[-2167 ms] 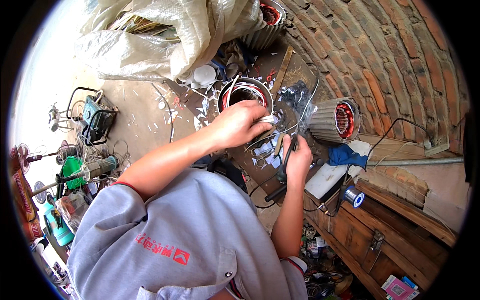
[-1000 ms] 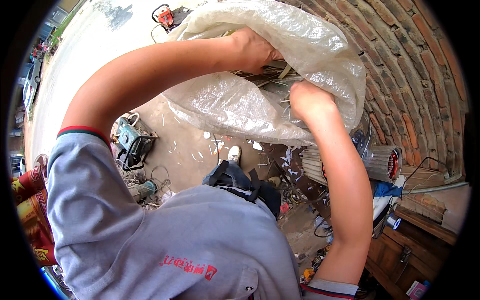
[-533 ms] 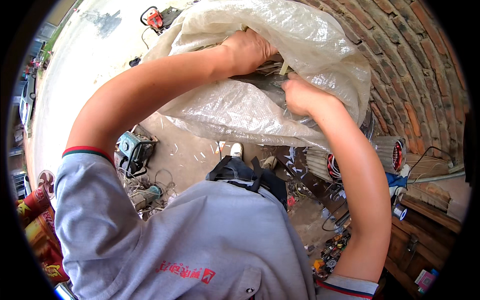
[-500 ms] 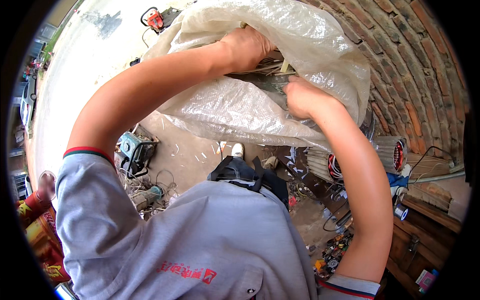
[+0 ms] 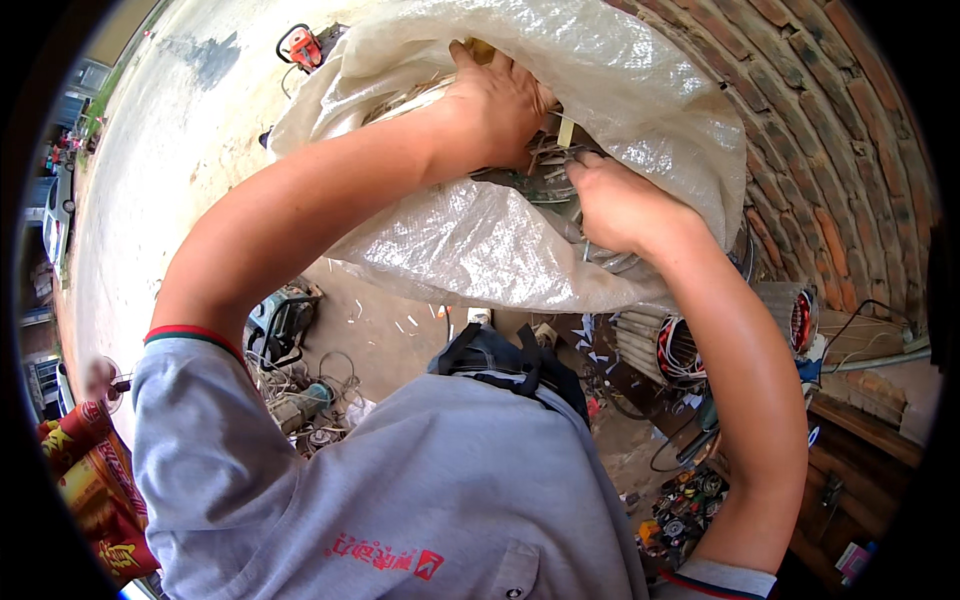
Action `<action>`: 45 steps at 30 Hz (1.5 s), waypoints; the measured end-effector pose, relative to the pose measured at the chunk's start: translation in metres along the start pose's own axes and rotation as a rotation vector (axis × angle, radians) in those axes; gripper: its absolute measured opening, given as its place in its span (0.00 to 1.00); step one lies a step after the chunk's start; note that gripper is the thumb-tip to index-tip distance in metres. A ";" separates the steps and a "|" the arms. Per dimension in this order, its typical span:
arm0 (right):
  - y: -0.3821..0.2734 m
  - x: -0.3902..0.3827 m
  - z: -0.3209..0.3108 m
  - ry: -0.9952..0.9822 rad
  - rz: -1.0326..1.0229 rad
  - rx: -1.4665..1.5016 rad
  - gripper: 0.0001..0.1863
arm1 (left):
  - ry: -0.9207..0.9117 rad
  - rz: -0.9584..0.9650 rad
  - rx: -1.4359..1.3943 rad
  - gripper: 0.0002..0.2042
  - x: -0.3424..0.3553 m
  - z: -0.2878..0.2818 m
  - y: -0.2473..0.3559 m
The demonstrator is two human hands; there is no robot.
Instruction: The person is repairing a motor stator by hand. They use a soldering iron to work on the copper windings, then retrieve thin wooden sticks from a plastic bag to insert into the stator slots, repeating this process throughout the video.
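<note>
Left hand (image 5: 495,100) gripped the far lip of the white woven plastic sack (image 5: 480,240); right hand (image 5: 620,205), nearer, clutched tangled wire (image 5: 545,160) between them.

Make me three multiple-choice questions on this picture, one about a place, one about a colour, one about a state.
1. Where is the left hand?
A. at the mouth of the white woven sack
B. on the brick wall
C. on the ground
2. What colour is the chainsaw on the concrete?
A. blue
B. red-orange
C. green
3. How is the sack?
A. flat and folded
B. tied shut
C. open, with a wire-wound metal part inside

Answers: 1 A, the fingers rest over the sack's opening. 2 B, its body shows red-orange at the top. 3 C, both hands, the right hand too, reach into the open mouth around the part.
</note>
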State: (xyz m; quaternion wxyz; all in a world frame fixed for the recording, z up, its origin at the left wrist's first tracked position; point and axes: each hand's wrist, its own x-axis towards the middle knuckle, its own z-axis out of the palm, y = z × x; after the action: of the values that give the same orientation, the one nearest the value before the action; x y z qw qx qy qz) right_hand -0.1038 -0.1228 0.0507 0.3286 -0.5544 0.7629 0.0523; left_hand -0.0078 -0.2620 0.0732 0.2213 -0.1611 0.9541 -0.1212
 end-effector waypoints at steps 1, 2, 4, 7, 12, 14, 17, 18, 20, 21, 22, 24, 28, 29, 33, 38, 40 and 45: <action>0.000 0.001 -0.001 0.020 0.007 0.089 0.34 | 0.117 -0.010 0.074 0.50 0.002 0.015 0.005; 0.002 0.003 -0.002 0.037 0.011 0.178 0.36 | 0.229 -0.021 0.149 0.52 0.001 0.029 0.012; 0.007 0.007 0.002 0.093 0.014 0.220 0.33 | 0.337 -0.056 0.303 0.48 0.005 0.045 0.018; 0.021 0.015 0.013 0.175 0.020 0.284 0.28 | 0.355 -0.071 0.325 0.41 0.013 0.054 0.012; 0.050 0.035 0.028 0.285 0.096 0.365 0.16 | 0.481 0.081 -0.050 0.25 0.018 0.045 -0.019; 0.051 0.033 0.036 0.447 -0.002 0.204 0.14 | 0.571 0.172 -0.204 0.18 0.021 0.045 -0.026; 0.041 0.035 0.038 0.404 -0.006 0.207 0.12 | 0.542 0.152 -0.174 0.19 0.025 0.049 -0.032; 0.040 0.037 0.040 0.398 -0.035 0.168 0.11 | 0.607 0.151 -0.148 0.20 0.025 0.053 -0.034; 0.024 0.031 0.034 0.338 -0.110 0.068 0.11 | 0.733 0.150 -0.100 0.21 0.022 0.060 -0.037; 0.009 0.023 0.026 0.284 -0.157 0.007 0.11 | 0.605 0.145 -0.138 0.21 0.020 0.058 -0.039; 0.003 0.015 0.020 0.276 -0.152 -0.113 0.14 | 0.489 0.156 -0.178 0.21 0.015 0.040 -0.037; -0.005 0.017 0.024 0.373 -0.103 -0.128 0.18 | 0.341 0.155 -0.226 0.20 0.011 0.026 -0.038; -0.009 0.025 0.026 0.456 -0.103 -0.187 0.23 | 0.372 0.178 -0.273 0.18 0.016 0.029 -0.044; -0.007 0.030 0.027 0.466 -0.075 -0.199 0.23 | 0.412 0.190 -0.282 0.18 0.017 0.033 -0.045; -0.010 0.041 0.029 0.491 -0.060 -0.325 0.20 | 0.397 0.183 -0.265 0.18 0.015 0.035 -0.044; -0.019 0.054 0.026 0.490 -0.186 -0.453 0.10 | 0.263 0.153 -0.186 0.17 0.009 0.018 -0.038; -0.022 0.059 0.026 0.484 -0.260 -0.599 0.08 | 0.286 0.158 -0.164 0.17 0.008 0.020 -0.039; -0.023 0.064 0.026 0.497 -0.300 -0.696 0.07 | 0.366 0.157 -0.149 0.16 0.013 0.032 -0.040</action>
State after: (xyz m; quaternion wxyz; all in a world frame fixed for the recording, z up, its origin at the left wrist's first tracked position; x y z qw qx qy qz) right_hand -0.0824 -0.1714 0.0012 -0.0667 -0.7321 0.6667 0.1228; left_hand 0.0063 -0.3084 0.0527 0.0406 -0.0773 0.9944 -0.0598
